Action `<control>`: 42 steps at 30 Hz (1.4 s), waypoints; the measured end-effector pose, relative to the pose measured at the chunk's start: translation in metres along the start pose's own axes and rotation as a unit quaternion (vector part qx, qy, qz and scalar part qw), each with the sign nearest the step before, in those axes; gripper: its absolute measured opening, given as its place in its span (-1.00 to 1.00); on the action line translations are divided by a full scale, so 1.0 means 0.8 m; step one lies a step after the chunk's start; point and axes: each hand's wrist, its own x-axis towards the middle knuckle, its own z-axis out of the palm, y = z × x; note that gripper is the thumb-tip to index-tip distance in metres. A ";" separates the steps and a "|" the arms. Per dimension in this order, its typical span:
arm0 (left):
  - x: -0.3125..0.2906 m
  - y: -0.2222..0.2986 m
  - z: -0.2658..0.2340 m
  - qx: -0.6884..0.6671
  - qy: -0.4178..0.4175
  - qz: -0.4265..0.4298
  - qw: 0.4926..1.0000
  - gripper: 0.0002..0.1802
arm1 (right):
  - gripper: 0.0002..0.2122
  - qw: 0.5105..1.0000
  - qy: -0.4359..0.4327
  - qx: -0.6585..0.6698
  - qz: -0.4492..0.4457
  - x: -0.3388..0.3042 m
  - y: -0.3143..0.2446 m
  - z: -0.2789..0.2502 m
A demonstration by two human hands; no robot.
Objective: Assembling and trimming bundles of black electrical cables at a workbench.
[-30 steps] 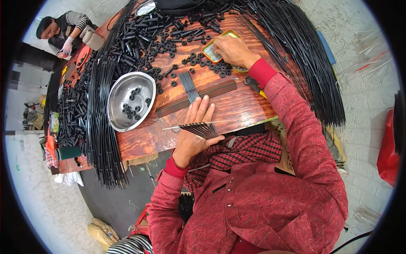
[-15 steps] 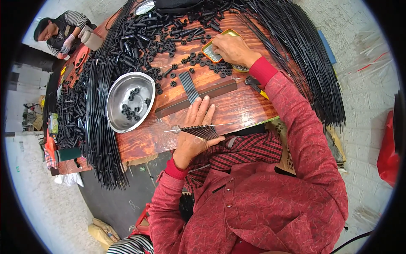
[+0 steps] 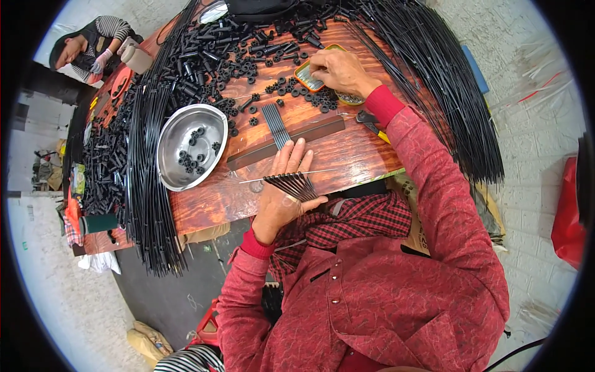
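My left hand rests at the table's near edge. Its fingers press a flat row of thin dark rods across a dark bar. A fan of black rods spreads over that hand, narrowing toward the thumb, with a thin straight wire crossing its upper ends. At the far side my right hand reaches into a small yellow-rimmed tin. Its fingers are pinched together, and whatever lies between them is hidden. Small black notched rings lie beside the tin.
A steel bowl holds several black rings. Long bundles of black rods hang over the left edge, and more rods lie at right. Yellow-handled pliers lie near my right wrist. Another person works at far left.
The view has shifted slightly. My right hand stays at the tin with its fingers moving a little; my left hand still holds the rods, the fan tilted slightly differently.
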 end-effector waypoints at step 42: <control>0.003 -0.009 0.003 -0.039 -0.024 -0.021 0.999 0.08 | -0.85 0.987 0.000 0.159 0.002 -0.012 -0.080 0.066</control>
